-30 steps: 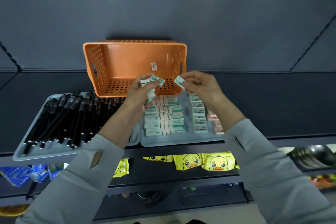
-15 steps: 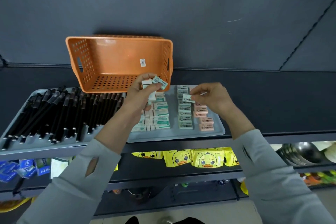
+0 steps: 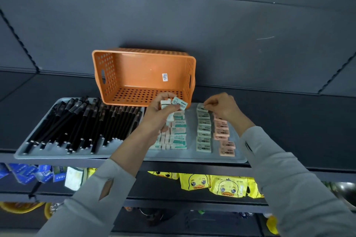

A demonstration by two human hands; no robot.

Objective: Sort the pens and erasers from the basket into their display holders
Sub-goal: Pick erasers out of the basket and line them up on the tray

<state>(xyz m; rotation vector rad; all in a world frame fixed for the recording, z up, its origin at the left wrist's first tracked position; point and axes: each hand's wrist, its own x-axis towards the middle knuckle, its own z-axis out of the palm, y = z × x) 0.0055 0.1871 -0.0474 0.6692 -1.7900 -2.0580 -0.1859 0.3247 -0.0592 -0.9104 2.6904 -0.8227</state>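
On the upper shelf point(image 3: 289, 121), left hand point(image 3: 163, 115) grips a small clutch of spare erasers point(image 3: 179, 103), raised over the eraser tray point(image 3: 190, 157) just in front of the orange basket point(image 3: 142, 71); likely kept there as a ready supply for the other hand. Right hand point(image 3: 221, 106), fingers curled, pinches one pale eraser point(image 3: 201, 107) at the far end of the pale column point(image 3: 203, 132), between the green-white column point(image 3: 179, 132) and the pink column point(image 3: 223, 132); sorting looks colour-by-colour, so it joins its like. Basket shows no stock inside, so the task is probably near done. Pens point(image 3: 77, 125) lie in the pen tray point(image 3: 57, 157) at left, apart from both hands. Versus a second ago: both hands were together up at the basket front; half a second ago right hand carried the eraser over mid-tray; now it is down at the column's head. Left hand has barely shifted.
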